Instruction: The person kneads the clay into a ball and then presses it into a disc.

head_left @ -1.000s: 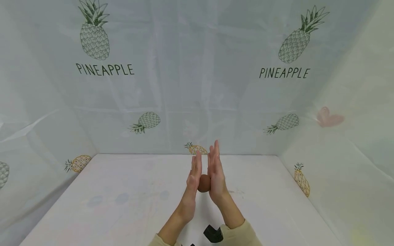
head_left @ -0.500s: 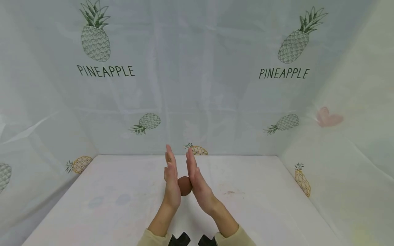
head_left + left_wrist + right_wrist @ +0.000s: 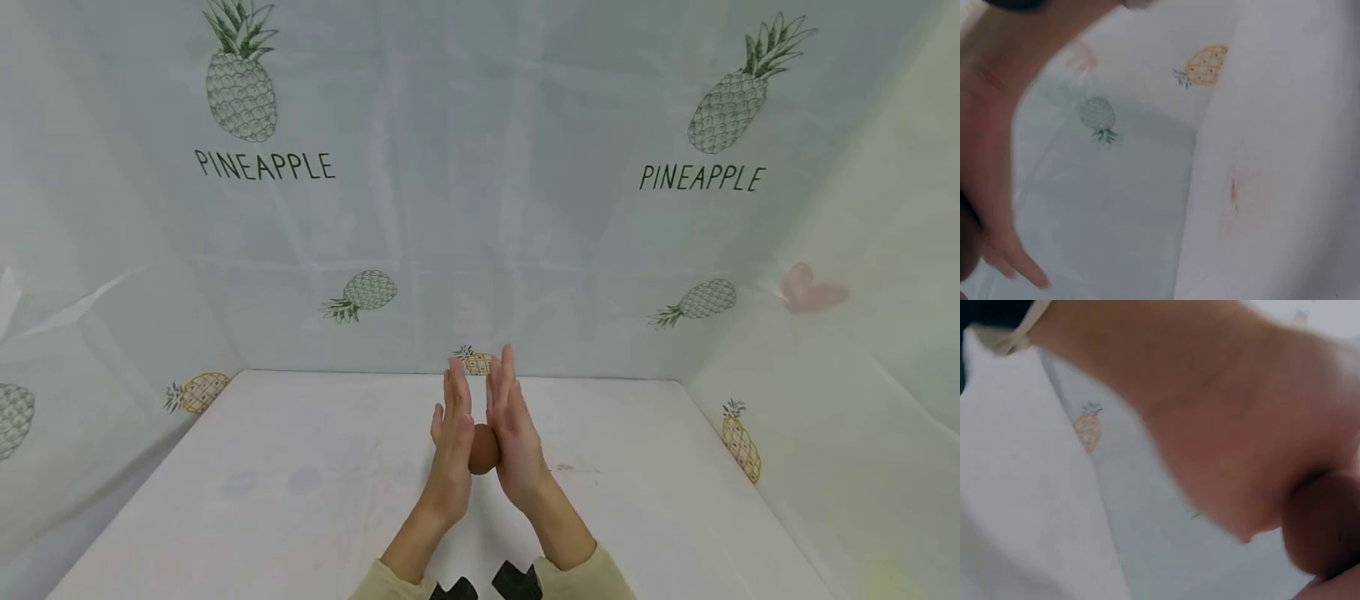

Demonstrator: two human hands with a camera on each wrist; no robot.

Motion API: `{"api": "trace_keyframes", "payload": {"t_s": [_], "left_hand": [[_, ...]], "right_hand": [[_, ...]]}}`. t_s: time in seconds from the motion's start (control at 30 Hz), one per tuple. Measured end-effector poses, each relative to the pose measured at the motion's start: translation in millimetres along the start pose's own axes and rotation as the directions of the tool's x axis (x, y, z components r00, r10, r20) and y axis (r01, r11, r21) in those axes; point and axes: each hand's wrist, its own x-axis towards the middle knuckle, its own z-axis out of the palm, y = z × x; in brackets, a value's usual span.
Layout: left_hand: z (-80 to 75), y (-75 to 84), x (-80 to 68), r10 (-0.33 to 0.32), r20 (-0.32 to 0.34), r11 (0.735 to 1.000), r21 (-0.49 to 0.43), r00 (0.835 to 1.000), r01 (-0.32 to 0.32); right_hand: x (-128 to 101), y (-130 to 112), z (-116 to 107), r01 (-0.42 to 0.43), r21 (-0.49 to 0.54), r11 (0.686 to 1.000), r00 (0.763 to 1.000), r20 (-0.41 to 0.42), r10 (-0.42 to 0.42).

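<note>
A smooth brown ball (image 3: pixel 484 450) sits between two upright palms, above the white table in the head view. My left hand (image 3: pixel 452 454) presses it from the left with the fingers straight and pointing away. From the other side my right hand (image 3: pixel 519 446) presses flat against it, fingers likewise extended. Up close in the right wrist view, the brown ball (image 3: pixel 1322 525) touches a palm, and part of it runs out of frame. Much of the left wrist view is blurred, with part of a hand along its left edge.
The white table (image 3: pixel 300 533) bears faint bluish stains on the left and a small reddish-brown smear (image 3: pixel 573 468) right of the hands. A pale curtain (image 3: pixel 480 208) printed with pineapples encloses the back and sides. Dark camera mounts (image 3: pixel 517 579) sit at the wrists.
Both hands shifted left with the ball half a second ago and are now back to the right, near the middle. The ball stays pressed between the palms throughout.
</note>
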Motion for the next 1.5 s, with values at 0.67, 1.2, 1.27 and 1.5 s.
{"api": "trace_keyframes", "payload": {"t_s": [0.67,1.2,1.27,1.5], "left_hand": [[-18.4,-5.6,8.9,-0.127,-0.027,0.977,-0.178,0.992,0.12],[-7.6,16.4,-0.6,0.02,0.074,0.955,-0.297,0.997,0.003],[-12.8,16.4,1.1,0.018,0.035,0.954,-0.301,0.999,-0.007],[-28.4,11.2,7.6,-0.024,-0.049,0.948,-0.317,0.999,0.007]], "right_hand": [[-10.0,-5.8,14.6,0.137,-0.086,0.987,0.978,0.171,-0.121],[2.6,17.2,-4.7,0.034,-0.142,0.989,0.999,0.011,-0.033],[2.7,20.6,-1.9,0.018,-0.161,0.987,0.999,0.051,-0.01],[-3.8,14.8,13.9,0.087,-0.221,0.971,0.983,0.176,-0.048]]}}
